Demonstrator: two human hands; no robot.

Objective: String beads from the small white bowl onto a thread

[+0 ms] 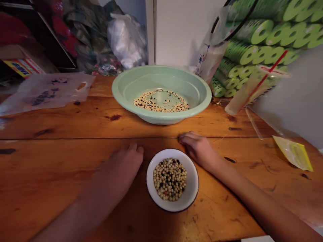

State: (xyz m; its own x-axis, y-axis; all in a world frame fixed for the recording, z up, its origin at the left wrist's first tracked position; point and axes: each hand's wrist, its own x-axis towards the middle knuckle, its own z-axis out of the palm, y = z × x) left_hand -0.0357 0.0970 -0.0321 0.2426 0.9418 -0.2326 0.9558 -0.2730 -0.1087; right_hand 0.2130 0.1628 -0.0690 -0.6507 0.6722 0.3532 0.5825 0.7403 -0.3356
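Note:
A white bowl (193,193) with a dark rim stands on the wooden table, partly filled with round beads (169,178), mostly cream with black and a few reddish ones. My left hand (127,159) rests just left of the bowl, closed, with its fingers curled under and slightly blurred. On the bowl's upper right, my right hand (195,145) lies on the wood with its fingers bent inward. No object shows in either hand, though the undersides of the fingers are hidden. Beyond both hands sits a wide pale green basin (161,116), with smaller cream and black beads (156,105) spread over its bottom.
A printed plastic bag (47,90) lies at the left on the table (63,161). At the right stand a cup with a red straw (242,94), a yellow-edged packet (294,153) and stacked green rolls (242,53). A white bag (128,40) is behind the basin.

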